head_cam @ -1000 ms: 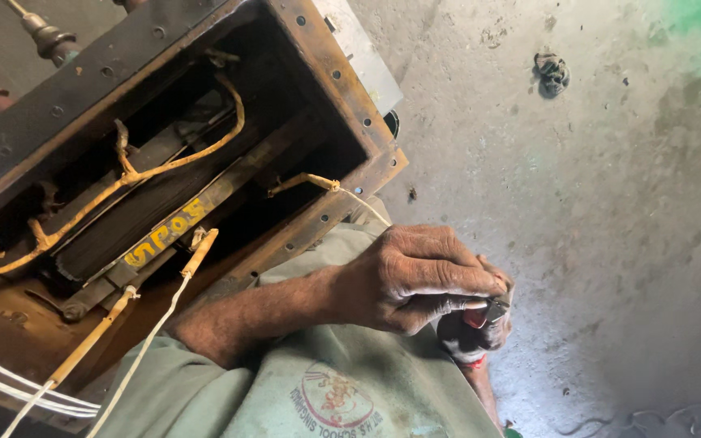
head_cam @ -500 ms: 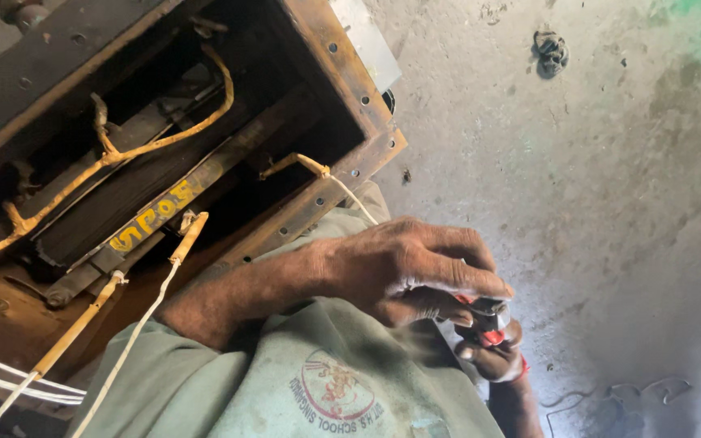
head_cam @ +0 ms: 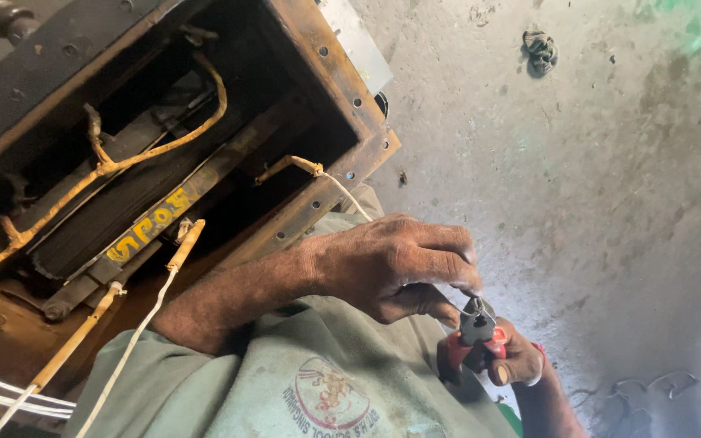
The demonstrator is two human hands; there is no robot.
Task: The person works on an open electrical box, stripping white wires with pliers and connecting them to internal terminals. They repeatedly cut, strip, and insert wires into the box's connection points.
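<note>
red-handled pliers point(head_cam: 475, 339) sit clamped in the right hand point(head_cam: 513, 361), jaws pointing up at the wire point(head_cam: 350, 197) pinched just above by the left hand point(head_cam: 395, 264).

Rusty metal box point(head_cam: 318, 73) blocks the left; concrete floor point(head_cam: 594, 186) lies open rightward.
</note>
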